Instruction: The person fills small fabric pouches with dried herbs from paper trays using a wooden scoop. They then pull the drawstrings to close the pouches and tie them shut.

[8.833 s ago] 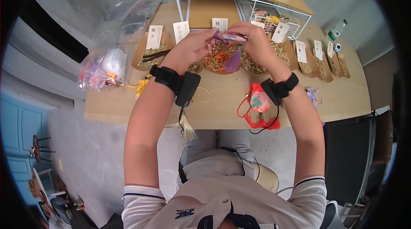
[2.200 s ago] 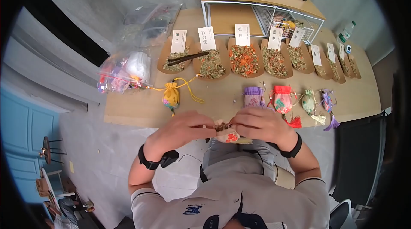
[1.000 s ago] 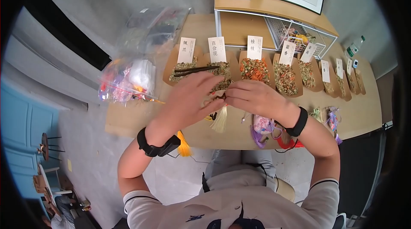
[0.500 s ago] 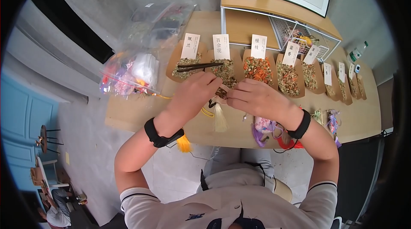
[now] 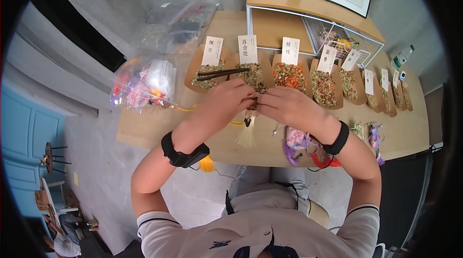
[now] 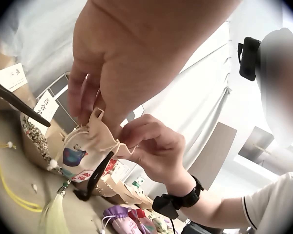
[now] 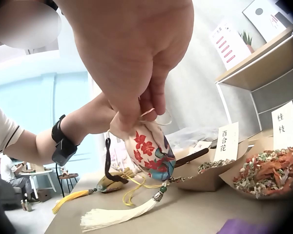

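A cream drawstring sachet [image 7: 149, 148] with red flowers and a blue pattern hangs over the table between my hands. My left hand [image 5: 219, 106] pinches one side of its gathered mouth, and my right hand [image 5: 289, 110] pinches the other. In the left wrist view the sachet [image 6: 85, 153] bulges below a ruffled neck, with a dark cord end [image 6: 94, 178] dangling beside it. A pale tassel [image 7: 119, 214] with a green bead trails from its bottom. From the head view, fingers cover most of the pouch; its tassel [image 5: 247, 133] shows beneath.
Paper trays of dried herbs with name cards [image 5: 290, 51] line the table's back, dark tongs [image 5: 223, 73] lying across two. Finished-looking sachets, one pink and purple [image 5: 295, 140], lie right. A yellow sachet [image 7: 115, 181] rests left. Plastic bags [image 5: 144, 84] sit far left, a shelf [image 5: 282, 12] behind.
Earlier both hands held a purple-tasselled sachet; later the cream one was low at the table's front edge. It has since risen over the table, and the fingertips have now drawn together at its mouth.
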`<state>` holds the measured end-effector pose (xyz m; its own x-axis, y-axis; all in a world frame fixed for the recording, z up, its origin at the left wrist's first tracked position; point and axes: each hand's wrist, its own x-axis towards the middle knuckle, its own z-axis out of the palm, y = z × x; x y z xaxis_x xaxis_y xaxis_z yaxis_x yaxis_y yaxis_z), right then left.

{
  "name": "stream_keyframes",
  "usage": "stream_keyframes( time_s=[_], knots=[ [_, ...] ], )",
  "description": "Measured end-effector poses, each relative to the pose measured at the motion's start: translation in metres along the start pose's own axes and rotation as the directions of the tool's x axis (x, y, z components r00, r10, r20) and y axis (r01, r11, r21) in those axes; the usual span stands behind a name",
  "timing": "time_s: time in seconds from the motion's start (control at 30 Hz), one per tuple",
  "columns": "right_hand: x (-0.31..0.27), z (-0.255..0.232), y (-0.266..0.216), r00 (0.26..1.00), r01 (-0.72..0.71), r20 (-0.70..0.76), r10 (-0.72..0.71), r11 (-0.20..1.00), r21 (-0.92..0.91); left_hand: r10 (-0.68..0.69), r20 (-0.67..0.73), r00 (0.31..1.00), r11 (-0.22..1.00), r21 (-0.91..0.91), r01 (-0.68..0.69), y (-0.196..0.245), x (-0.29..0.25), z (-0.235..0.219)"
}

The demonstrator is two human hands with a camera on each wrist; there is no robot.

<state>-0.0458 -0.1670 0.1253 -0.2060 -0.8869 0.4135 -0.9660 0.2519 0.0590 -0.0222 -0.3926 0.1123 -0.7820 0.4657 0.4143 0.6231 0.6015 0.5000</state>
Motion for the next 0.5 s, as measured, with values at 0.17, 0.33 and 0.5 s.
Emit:
stream_keyframes(
  time_s=[0.17, 0.33, 0.5],
  knots=[
    [0.000, 0.002, -0.010, 0.992, 0.086, -0.096, -0.080, 0.994, 0.063, 0.069, 0.036, 0.997, 0.997, -0.036, -0.068, 0.003, 0.003, 0.002],
    [-0.004, 0.000, -0.019, 0.996, 0.063, -0.066, -0.057, 0.994, 0.089, 0.144, 0.038, 0.989, 0.970, 0.193, -0.149, 0.007, -0.006, 0.001],
    [-0.008, -0.003, -0.028, 1.000, -0.003, 0.004, 0.002, 0.993, 0.120, 0.175, 0.048, 0.983, 0.942, 0.281, -0.182, 0.008, -0.010, 0.002]
  ],
)
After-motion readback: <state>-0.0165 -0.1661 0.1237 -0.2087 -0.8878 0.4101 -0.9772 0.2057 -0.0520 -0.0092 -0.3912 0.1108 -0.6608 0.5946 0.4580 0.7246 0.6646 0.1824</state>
